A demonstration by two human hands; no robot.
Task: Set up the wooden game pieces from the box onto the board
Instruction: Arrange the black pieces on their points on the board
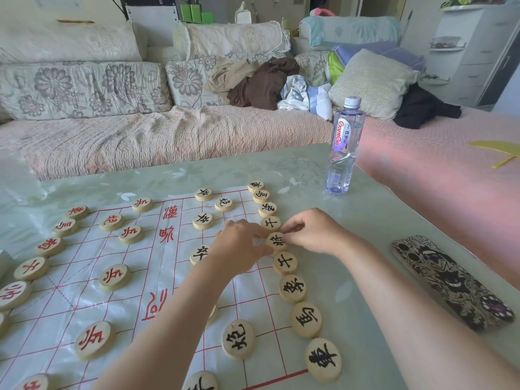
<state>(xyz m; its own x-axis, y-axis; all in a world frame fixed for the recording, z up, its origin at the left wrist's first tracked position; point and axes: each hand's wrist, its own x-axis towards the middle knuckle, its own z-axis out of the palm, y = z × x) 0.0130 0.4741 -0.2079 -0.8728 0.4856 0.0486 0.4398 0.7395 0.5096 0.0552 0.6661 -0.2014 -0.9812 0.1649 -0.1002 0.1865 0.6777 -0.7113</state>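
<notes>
A white sheet board with red grid lines lies on the table. Round wooden pieces with red characters stand along its left side, such as one red piece. Pieces with black characters line the right edge, such as one near the front. Both hands meet at the black general piece in the middle of that right row. My left hand touches its left side with thumb and fingertips. My right hand pinches its right edge with curled fingers. My left forearm hides part of the board's middle.
A clear water bottle stands on the table behind the board at the right. A phone in a patterned case lies at the right edge. A sofa with cushions and clothes runs behind the table.
</notes>
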